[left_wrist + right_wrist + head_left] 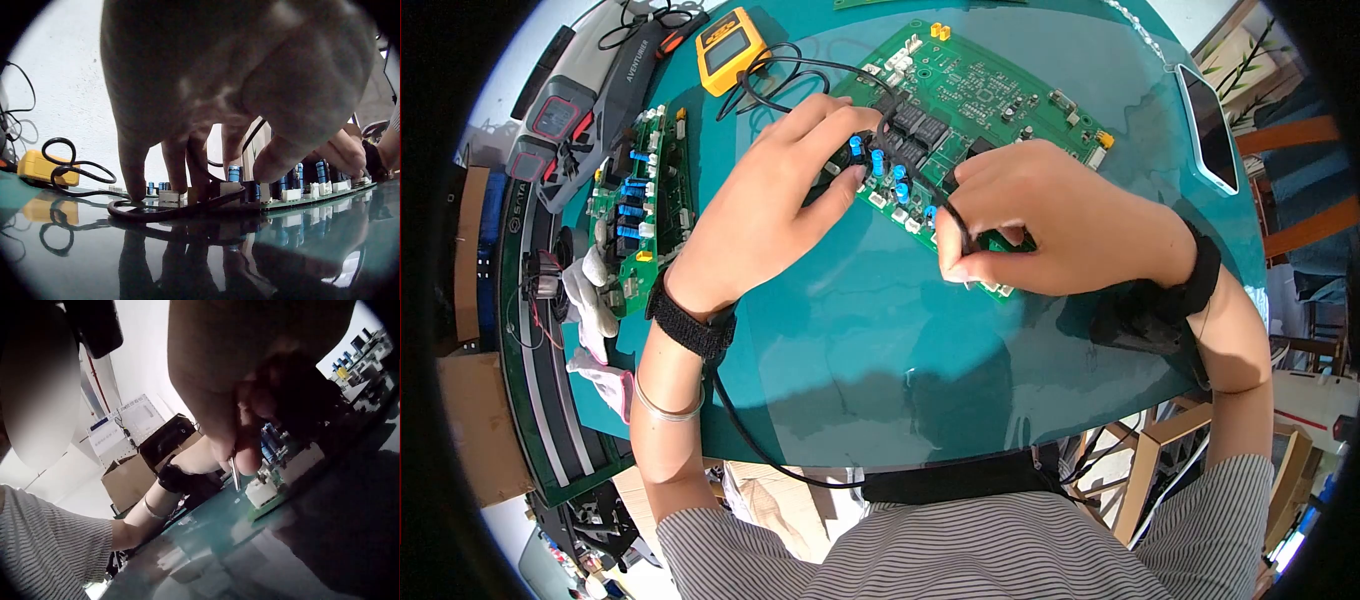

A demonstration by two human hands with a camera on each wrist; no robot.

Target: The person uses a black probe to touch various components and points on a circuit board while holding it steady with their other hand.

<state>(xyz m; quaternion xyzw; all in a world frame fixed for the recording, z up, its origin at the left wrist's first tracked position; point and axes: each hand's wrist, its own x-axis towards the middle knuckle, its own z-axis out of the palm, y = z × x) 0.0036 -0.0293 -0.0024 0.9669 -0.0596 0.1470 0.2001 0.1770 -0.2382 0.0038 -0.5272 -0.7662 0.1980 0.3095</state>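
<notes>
A large green circuit board (pixel 990 85) lies at a slant on the table, with blue cylindrical parts (pixel 878 162) along its near edge. My left hand (pixel 775 190) stands over its left corner; in the left wrist view the fingers of that hand (pixel 219 125) reach down, fairly straight, onto the board and a black cable (pixel 169 215). Over the near right part of the board, my right hand (pixel 1060 220) pinches a thin metal-tipped tool (pixel 235 474) between thumb and finger, close to a white connector (pixel 261 492). A black cord (pixel 953 222) runs beside its fingers.
A yellow meter (pixel 730 50) with a looped black cable lies at the back left. Another populated board (pixel 670 185) stands at the left beside pale gloves (pixel 587 290) and a grey tool case (pixel 560 105). A phone (pixel 1208 130) rests near the right edge.
</notes>
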